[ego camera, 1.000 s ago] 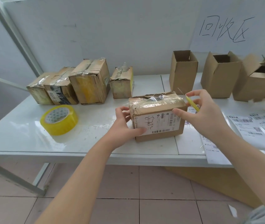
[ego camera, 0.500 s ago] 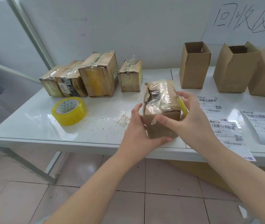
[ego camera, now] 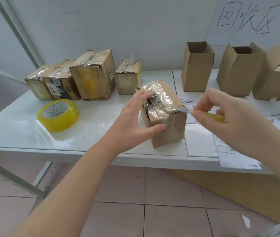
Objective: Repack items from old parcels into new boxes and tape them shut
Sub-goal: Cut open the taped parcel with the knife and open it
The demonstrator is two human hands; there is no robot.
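Early days, I judge: the brown clear-taped cardboard parcel (ego camera: 165,117), at the white table's (ego camera: 24,134) near edge, is only slit along its top. My left hand (ego camera: 134,122) steadies it, fingers spread. My right hand (ego camera: 229,120), just right of the parcel, pinches a small yellow-handled cutter (ego camera: 215,117). Behind the parcel, four taped old parcels (ego camera: 93,77) wait unopened, and nothing is repacked (the open brown cartons (ego camera: 197,69) hide their insides). The blade is blurred.

Five taped parcels (ego camera: 35,86) (ego camera: 60,84) (ego camera: 93,77) (ego camera: 129,81) (ego camera: 168,127), three open boxes (ego camera: 197,69) (ego camera: 238,72) (ego camera: 279,81), one tape roll (ego camera: 58,115).
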